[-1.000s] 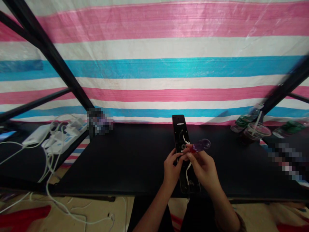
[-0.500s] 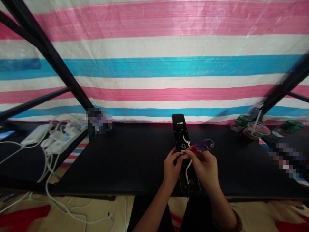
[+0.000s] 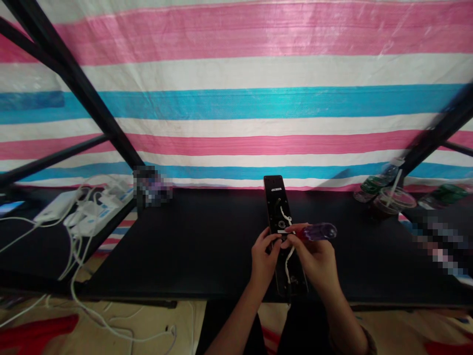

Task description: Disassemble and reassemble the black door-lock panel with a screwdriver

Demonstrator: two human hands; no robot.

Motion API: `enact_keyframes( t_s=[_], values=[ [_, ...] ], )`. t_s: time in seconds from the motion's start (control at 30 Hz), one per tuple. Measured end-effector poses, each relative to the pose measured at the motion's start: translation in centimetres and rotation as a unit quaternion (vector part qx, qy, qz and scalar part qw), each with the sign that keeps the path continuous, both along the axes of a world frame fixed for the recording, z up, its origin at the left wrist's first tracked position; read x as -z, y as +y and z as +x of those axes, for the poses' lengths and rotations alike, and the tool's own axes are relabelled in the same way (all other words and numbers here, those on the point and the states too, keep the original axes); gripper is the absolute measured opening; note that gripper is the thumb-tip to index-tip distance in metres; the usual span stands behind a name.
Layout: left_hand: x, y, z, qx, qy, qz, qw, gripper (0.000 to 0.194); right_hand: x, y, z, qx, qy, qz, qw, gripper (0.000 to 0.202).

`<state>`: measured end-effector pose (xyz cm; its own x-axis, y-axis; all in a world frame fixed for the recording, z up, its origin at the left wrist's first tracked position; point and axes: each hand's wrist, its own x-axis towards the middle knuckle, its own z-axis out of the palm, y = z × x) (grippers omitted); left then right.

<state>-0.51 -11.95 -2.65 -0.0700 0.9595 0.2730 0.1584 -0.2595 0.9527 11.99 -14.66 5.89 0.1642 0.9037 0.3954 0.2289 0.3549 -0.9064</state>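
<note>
A long black panel (image 3: 274, 198), perhaps a door lock body, lies on the black table with its long side pointing away from me. White labels, small screws and a white cable (image 3: 287, 268) show on it. My right hand (image 3: 318, 259) is closed on a screwdriver (image 3: 320, 231) with a clear purple handle and a red collar. The handle points right, and the fingers hide its tip. My left hand (image 3: 264, 254) rests at the panel's left edge, thumb and fingers pinched near the right fingertips. Whatever is in that pinch is too small to make out.
A white power strip (image 3: 96, 214) with tangled cables stands at the left. Plastic bottles (image 3: 369, 188) and a lidded cup with a straw (image 3: 392, 201) are at the right. Black frame bars (image 3: 84, 101) slope down both sides, and a striped sheet (image 3: 236, 103) hangs behind.
The screwdriver handle has swung slightly right and down, and lies nearer to level. My right hand has shifted a little with it; my left hand stays almost in place.
</note>
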Motion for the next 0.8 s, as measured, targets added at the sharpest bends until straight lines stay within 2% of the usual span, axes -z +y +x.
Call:
enact_keyframes(
  t_s=[0.1,0.27,0.4,0.47,0.53,0.8],
  values=[
    [0.07,-0.06,0.02,0.000,-0.008,0.005,1.000,0.018,0.29,-0.20,0.13,-0.024,-0.015,0.005,1.000,0.016],
    [0.03,-0.14,0.02,0.008,-0.017,-0.020,1.000,0.017,0.51,0.04,-0.18,0.070,0.038,0.012,0.997,0.014],
    [-0.03,-0.09,0.00,0.006,-0.009,-0.005,1.000,0.017,-0.05,-0.09,0.12,0.009,-0.013,0.019,1.000,0.013],
    [-0.04,-0.06,0.01,0.004,-0.011,0.005,1.000,0.017,-0.16,-0.24,0.32,0.004,-0.050,0.028,0.998,0.014],
    [-0.04,-0.02,0.03,0.000,-0.009,0.010,1.000,0.017,-0.12,-0.29,0.31,0.037,-0.050,0.027,0.998,0.013],
    [-0.11,-0.36,0.11,-0.013,0.025,0.016,0.999,0.021,0.26,-0.31,0.04,0.186,0.085,-0.013,0.979,0.029]
  ],
)
